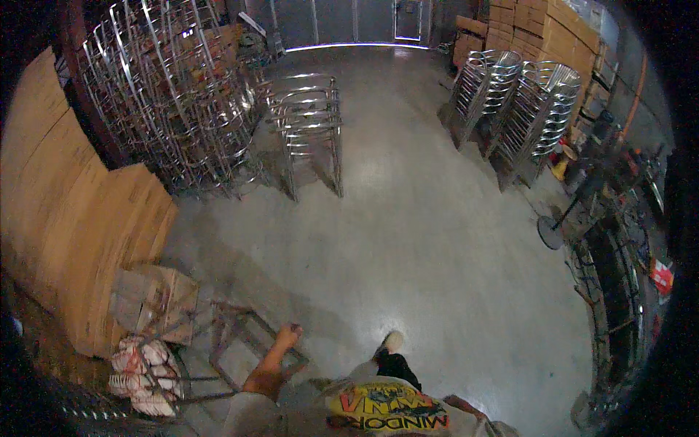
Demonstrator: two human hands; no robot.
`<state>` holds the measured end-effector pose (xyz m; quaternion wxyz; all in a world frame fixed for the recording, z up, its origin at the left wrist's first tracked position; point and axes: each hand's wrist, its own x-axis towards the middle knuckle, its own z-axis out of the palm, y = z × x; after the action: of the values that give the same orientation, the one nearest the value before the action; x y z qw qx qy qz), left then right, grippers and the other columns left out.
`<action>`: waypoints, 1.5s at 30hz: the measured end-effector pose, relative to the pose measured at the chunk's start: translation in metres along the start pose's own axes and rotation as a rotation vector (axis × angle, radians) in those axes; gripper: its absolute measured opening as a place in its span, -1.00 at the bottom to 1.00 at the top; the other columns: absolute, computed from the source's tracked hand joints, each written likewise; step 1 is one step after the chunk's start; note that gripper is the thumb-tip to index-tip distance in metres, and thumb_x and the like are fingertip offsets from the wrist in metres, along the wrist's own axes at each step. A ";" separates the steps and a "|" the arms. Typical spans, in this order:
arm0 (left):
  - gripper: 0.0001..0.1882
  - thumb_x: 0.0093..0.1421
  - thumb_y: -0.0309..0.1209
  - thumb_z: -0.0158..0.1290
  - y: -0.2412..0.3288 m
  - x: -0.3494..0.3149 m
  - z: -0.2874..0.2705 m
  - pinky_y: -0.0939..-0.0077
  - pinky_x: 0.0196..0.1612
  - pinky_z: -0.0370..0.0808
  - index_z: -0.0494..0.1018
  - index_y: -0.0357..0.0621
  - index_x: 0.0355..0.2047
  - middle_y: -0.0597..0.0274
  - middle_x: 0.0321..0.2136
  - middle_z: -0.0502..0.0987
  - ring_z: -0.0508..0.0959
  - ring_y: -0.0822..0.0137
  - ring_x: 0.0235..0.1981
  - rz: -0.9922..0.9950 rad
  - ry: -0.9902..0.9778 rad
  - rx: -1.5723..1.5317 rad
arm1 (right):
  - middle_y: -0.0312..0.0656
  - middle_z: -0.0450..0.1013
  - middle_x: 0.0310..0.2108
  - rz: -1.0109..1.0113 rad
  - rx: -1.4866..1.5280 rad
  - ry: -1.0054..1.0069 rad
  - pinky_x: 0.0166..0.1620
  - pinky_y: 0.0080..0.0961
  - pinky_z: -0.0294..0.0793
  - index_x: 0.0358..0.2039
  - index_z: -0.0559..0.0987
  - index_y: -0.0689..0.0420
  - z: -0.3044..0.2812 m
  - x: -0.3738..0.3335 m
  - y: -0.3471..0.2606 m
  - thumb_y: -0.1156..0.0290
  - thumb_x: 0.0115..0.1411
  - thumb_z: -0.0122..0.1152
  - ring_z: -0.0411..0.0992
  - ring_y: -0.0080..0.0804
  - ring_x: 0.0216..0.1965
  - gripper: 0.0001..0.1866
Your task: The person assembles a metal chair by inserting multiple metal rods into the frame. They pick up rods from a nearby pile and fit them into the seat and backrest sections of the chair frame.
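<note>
Metal frame (244, 342) lies on the floor (437, 240) at seven o'clock, and the left hand (290, 335) reaches down to its top bar; grip I cannot tell. Right hand is not visible. Frame could tip against the cardboard box (156, 298) if pulled unevenly.

**Dim, with glare on the floor**

You see a dim, grainy view. Light enters at the far doorway (357, 45) and glares off the concrete floor (408, 189). Fisheye bending darkens the corners; your left hand (290, 335) looks soft.
</note>
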<state>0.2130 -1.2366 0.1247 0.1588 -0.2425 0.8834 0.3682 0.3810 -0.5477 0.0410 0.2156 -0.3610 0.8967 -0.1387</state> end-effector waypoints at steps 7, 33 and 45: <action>-0.71 0.23 -0.22 0.02 0.107 0.221 0.024 0.28 -0.21 0.48 0.50 -0.23 -0.26 0.02 -0.37 0.58 0.57 0.23 -0.36 0.179 -0.006 -0.306 | -0.13 0.50 -0.52 0.205 -0.046 -0.146 -0.35 -0.22 0.48 -0.42 0.62 0.08 -0.134 0.186 0.206 0.11 0.11 0.17 0.47 -0.27 -0.48 -0.71; -0.57 0.31 -0.14 -0.02 0.827 0.994 -0.155 0.30 -0.03 0.46 0.43 -0.22 0.01 0.06 -0.23 0.57 0.57 0.22 -0.20 0.435 -0.076 -0.453 | -0.20 0.51 -0.51 0.963 0.899 -0.290 -0.48 -0.30 0.48 -0.37 0.54 0.11 -0.675 0.861 0.715 0.18 0.19 0.16 0.45 -0.31 -0.58 -0.76; -0.48 0.39 0.01 -0.24 1.004 1.189 -0.281 0.42 -0.25 0.47 0.35 -0.18 0.06 0.14 -0.25 0.53 0.54 0.33 -0.32 0.154 0.499 -1.591 | -0.09 0.51 -0.41 0.648 1.100 -0.071 -0.58 -0.34 0.46 -0.16 0.50 0.15 -1.047 1.439 1.030 0.21 0.23 0.15 0.47 -0.27 -0.58 -0.70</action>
<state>-1.3526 -1.1976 0.3446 -0.2855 -0.2958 0.3833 0.8271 -1.6639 -0.7453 0.1214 0.4297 0.0874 0.7505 -0.4944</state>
